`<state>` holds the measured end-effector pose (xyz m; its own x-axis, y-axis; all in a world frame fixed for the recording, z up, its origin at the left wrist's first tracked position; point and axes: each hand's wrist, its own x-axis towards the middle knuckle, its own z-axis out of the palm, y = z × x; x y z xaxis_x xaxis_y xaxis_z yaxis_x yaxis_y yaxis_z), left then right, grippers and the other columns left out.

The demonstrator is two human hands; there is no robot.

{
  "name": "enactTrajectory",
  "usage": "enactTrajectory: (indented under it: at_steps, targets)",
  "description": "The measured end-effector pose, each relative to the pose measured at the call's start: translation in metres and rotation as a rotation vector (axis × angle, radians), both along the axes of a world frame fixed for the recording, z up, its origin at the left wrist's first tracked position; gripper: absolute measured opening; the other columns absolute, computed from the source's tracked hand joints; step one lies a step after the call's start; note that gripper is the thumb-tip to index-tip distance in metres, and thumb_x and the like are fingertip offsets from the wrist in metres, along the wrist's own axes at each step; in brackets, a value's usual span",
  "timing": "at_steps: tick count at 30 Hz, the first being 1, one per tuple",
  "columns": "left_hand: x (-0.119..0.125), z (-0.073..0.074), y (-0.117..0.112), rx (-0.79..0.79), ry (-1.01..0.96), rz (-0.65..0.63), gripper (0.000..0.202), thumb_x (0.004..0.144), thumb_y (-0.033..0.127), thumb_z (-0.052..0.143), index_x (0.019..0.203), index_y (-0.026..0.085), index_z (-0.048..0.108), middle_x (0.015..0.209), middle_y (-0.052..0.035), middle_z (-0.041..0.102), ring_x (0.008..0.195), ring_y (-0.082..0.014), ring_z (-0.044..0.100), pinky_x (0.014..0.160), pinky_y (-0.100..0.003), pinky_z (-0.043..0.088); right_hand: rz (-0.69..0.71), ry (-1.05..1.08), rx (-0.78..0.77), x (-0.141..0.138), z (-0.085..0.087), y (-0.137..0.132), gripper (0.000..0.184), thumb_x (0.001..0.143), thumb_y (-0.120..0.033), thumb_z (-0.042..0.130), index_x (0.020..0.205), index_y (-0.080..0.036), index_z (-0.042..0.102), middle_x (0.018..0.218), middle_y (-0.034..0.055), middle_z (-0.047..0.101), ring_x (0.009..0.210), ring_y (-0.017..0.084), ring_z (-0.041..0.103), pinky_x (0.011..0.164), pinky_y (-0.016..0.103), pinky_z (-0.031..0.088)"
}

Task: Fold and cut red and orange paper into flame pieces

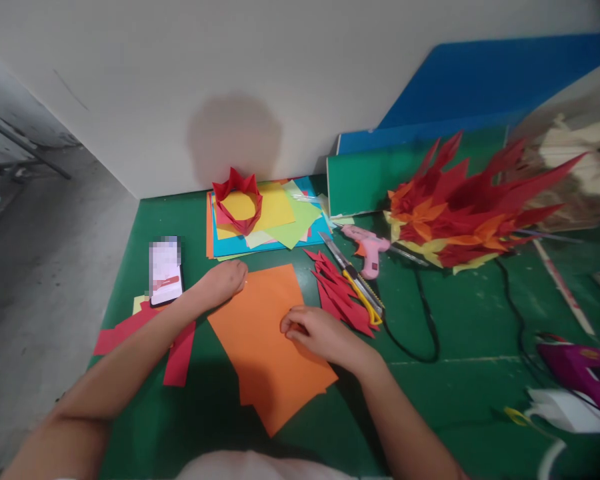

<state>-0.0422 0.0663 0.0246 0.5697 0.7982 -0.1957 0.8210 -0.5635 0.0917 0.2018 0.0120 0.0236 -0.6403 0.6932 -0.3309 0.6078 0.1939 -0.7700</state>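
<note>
Left hand (224, 281) palm-down, right hand (323, 333) curled, over orange paper (260, 350).

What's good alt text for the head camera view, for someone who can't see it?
A person's left hand and right hand are at orange paper sheets on a green table. Beyond them, a red paper ring rests on stacked coloured paper; a phone lies left, a pink glue gun and spiky red-and-orange paper piece right.
</note>
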Motion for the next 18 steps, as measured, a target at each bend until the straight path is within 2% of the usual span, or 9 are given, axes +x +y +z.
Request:
enactTrajectory:
  at_steps: [11,18]
  targets:
    - [-0.001,0.0034,0.0044,-0.103,-0.138,0.105,0.018,0.089,0.015,0.038,0.077,0.016,0.051,0.071,-0.0031,0.058,0.061,-0.0148,0.053,0.058,-0.026,0.039,0.005,0.011,-0.007,0.0001,-0.0025,-0.0002,0.019,0.075,-0.005,0.053,0.081,-0.018,0.065,0.088,0.0031,0.067,0.079,0.015,0.061,0.069,0.024,0.043]
    - [-0.0006,0.0,0.0,-0.111,-0.203,0.188,0.014,0.086,0.016,0.038,0.081,0.016,0.051,0.074,-0.0039,0.059,0.062,-0.0157,0.053,0.058,-0.027,0.039,0.001,0.01,-0.011,0.0004,-0.0014,-0.0002,0.018,0.076,-0.006,0.052,0.081,-0.018,0.065,0.089,0.0034,0.068,0.079,0.015,0.062,0.07,0.024,0.043]
